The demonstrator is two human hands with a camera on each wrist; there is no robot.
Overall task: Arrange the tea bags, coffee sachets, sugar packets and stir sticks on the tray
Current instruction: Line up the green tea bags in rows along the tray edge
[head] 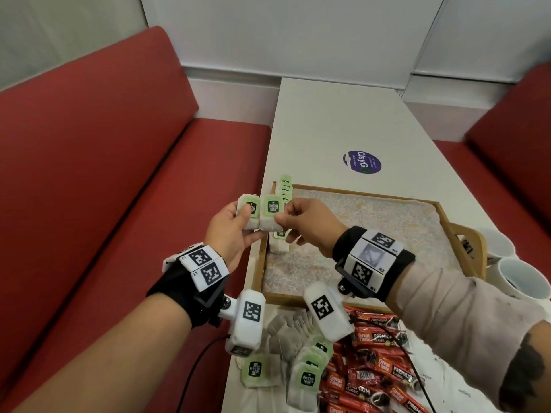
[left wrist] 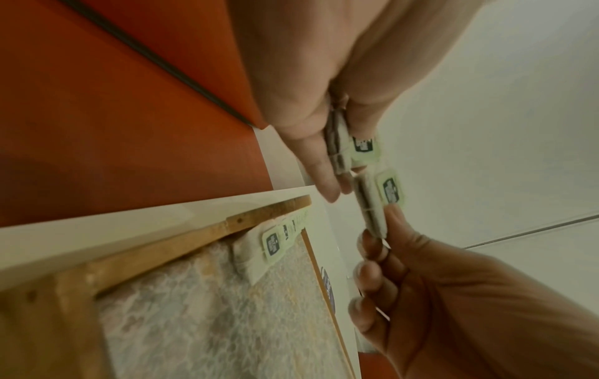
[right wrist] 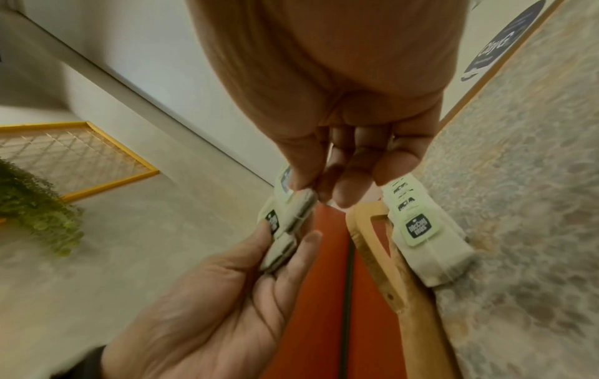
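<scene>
Head view: left hand (head: 229, 228) and right hand (head: 307, 225) each pinch tea bags (head: 262, 213) above tray (head: 354, 192) left edge. Light, soft, tearable; grip paper edges, not strings.

walls (head: 298, 31): pale panels | benches (head: 104, 162): red, both sides | table (head: 343, 120): white, between

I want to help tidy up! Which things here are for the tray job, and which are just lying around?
For the job:
tea bags held by the left hand and right hand
tea bags on the tray
wooden tray
loose tea bags
red coffee sachets

Just lying about:
white mugs
round purple sticker
red bench seats
</scene>
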